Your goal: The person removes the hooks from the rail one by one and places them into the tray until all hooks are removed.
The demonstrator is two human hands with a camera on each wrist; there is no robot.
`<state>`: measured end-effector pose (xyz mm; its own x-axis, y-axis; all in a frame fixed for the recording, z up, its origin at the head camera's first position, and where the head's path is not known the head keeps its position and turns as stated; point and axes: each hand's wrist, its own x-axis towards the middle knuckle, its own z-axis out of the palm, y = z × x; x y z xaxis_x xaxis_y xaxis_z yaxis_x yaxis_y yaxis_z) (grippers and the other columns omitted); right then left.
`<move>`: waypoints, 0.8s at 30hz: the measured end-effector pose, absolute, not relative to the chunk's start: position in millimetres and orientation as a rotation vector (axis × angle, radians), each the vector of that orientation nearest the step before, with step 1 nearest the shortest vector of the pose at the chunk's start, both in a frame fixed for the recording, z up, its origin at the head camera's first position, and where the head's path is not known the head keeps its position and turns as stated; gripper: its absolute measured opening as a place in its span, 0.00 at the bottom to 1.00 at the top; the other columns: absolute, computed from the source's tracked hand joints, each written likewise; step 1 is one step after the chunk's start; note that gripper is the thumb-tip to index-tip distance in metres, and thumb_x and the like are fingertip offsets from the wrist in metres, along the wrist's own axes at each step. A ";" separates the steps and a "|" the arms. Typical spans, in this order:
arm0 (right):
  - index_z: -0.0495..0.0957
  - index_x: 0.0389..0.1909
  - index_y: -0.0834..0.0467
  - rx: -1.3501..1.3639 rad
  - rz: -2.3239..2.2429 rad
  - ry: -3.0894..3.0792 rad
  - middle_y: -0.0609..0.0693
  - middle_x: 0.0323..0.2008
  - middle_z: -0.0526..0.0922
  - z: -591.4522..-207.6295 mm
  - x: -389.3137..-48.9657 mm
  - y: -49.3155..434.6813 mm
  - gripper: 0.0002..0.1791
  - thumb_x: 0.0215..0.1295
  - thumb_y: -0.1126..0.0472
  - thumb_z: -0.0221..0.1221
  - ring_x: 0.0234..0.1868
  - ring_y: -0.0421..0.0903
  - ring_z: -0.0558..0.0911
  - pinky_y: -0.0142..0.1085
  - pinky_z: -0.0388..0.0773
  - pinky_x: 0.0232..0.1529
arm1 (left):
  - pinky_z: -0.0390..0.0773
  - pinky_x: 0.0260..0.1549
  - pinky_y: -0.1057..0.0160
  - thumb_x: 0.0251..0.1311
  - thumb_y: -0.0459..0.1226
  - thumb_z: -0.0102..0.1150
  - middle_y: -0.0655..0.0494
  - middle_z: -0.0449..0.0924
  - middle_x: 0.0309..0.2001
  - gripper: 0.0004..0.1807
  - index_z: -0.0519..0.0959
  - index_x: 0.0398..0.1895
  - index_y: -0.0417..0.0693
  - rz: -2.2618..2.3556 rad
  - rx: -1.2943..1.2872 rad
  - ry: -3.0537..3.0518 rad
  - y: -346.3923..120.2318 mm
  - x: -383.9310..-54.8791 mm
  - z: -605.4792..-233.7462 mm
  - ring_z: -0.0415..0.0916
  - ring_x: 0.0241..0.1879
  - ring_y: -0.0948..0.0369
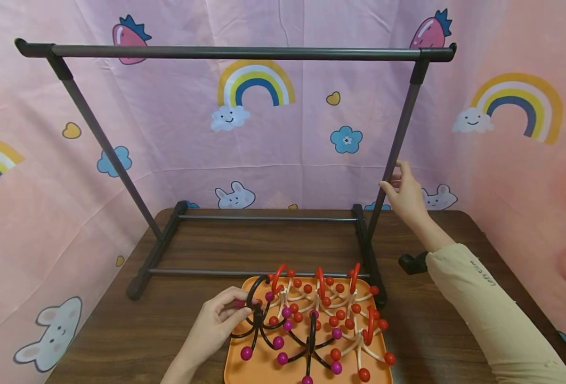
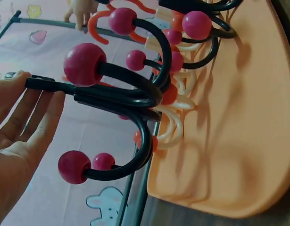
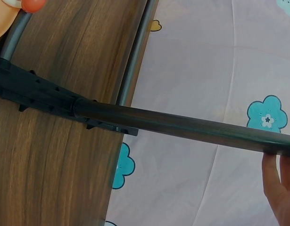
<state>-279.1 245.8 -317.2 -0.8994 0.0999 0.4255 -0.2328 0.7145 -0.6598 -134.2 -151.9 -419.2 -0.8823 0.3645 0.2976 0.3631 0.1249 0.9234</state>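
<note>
My left hand (image 1: pixel 216 320) pinches the hook of a black multi-arm hanger (image 1: pixel 258 319) with magenta ball tips. In the left wrist view, this hanger's curved arms (image 2: pixel 144 141) are close to the orange tray (image 2: pixel 248 188). A second black hanger (image 1: pixel 310 346) lies on the tray, among several cream hangers (image 1: pixel 361 341) with red hooks and red balls. On the right, my right hand (image 1: pixel 407 197) holds the slanted right post (image 1: pixel 400 125) of a dark metal rack, thumb in front. The right wrist view shows its fingers (image 3: pixel 272 174) against the post, their tips partly hidden.
The rack's top bar (image 1: pixel 244 52) spans high across the view. Its base feet (image 1: pixel 141 282) and lower rods stand on a brown wooden table (image 1: pixel 422 309). A small black part (image 1: pixel 412 263) lies near the right forearm. Patterned cloth (image 1: pixel 177 122) hangs around the table.
</note>
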 end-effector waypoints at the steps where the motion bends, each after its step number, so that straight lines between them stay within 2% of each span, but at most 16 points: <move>1: 0.54 0.61 0.57 0.098 1.041 -2.487 0.65 0.46 0.74 -317.1 -279.0 245.6 0.25 0.66 0.61 0.51 0.50 0.62 0.75 0.56 0.72 0.49 | 0.79 0.38 0.67 0.58 0.33 0.56 0.42 0.76 0.41 0.10 0.75 0.41 0.36 1.937 0.753 2.361 -153.0 -133.5 -421.0 0.78 0.41 0.61; 4: 0.54 0.61 0.57 0.090 1.040 -2.488 0.65 0.46 0.73 -317.7 -279.6 245.8 0.25 0.66 0.61 0.51 0.50 0.61 0.75 0.56 0.72 0.49 | 0.79 0.36 0.68 0.57 0.32 0.56 0.42 0.76 0.40 0.10 0.75 0.40 0.35 1.950 0.741 2.378 -156.2 -131.7 -426.6 0.78 0.41 0.63; 9: 0.54 0.61 0.57 0.098 1.029 -2.484 0.66 0.46 0.74 -318.9 -280.6 245.7 0.25 0.66 0.61 0.51 0.50 0.62 0.75 0.56 0.72 0.49 | 0.80 0.36 0.64 0.57 0.31 0.56 0.42 0.76 0.40 0.08 0.75 0.39 0.37 1.961 0.781 2.336 -160.4 -128.6 -437.9 0.77 0.40 0.60; 16: 0.53 0.61 0.57 0.092 1.045 -2.493 0.65 0.47 0.74 -319.0 -281.3 243.3 0.26 0.66 0.61 0.51 0.50 0.62 0.75 0.56 0.72 0.50 | 0.80 0.39 0.63 0.57 0.28 0.55 0.42 0.74 0.42 0.08 0.76 0.40 0.39 1.895 0.872 2.238 -166.1 -127.4 -449.5 0.77 0.43 0.58; 24: 0.54 0.61 0.57 0.110 1.062 -2.475 0.67 0.46 0.74 -319.0 -281.2 247.6 0.26 0.65 0.61 0.52 0.51 0.63 0.75 0.56 0.71 0.50 | 0.78 0.44 0.64 0.58 0.30 0.55 0.43 0.73 0.45 0.08 0.76 0.41 0.37 1.829 0.894 2.171 -169.6 -132.1 -451.0 0.75 0.46 0.60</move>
<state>-281.2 247.6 -319.0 -0.8991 0.0989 0.4265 -0.2409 0.7016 -0.6706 -132.1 -169.6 -451.0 -0.8074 0.5360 0.2467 0.3341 0.0706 0.9399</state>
